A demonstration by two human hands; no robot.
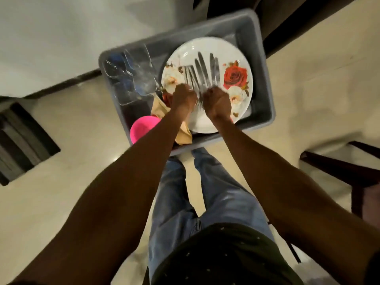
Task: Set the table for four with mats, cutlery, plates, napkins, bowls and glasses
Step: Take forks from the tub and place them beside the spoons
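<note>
A grey plastic tub (265, 103) sat on the pale floor (61, 192), and everything else is placed against it. Inside the tub, filling its right half, lay a white plate (232, 52) printed with a red rose and pale flowers. On the plate rested the cutlery (202, 74), a fan of forks and knives with their tips pointing toward the tub's far wall and their handles gathered toward the near wall.

Both hands reached down into the tub over the near edge of the plate. The left hand (183, 95) had its fingers curled around the handle ends on the fork side of the fan. The right hand (216, 101) was likewise closed in a fist over the handles on the knife side. The two hands were just beside each other, with a few handle ends visible between them.

In the tub's left half stood clear drinking glasses (127, 79), blurred, with something blue showing through them. At the tub's near left corner sat a bright pink bowl (141, 128), and a tan napkin (183, 136) lay between the bowl and the plate, partly under the left forearm.

The person's jeans (216, 202) showed below the tub's near wall. A dark wooden chair (337, 169) stood to the right of the tub.
</note>
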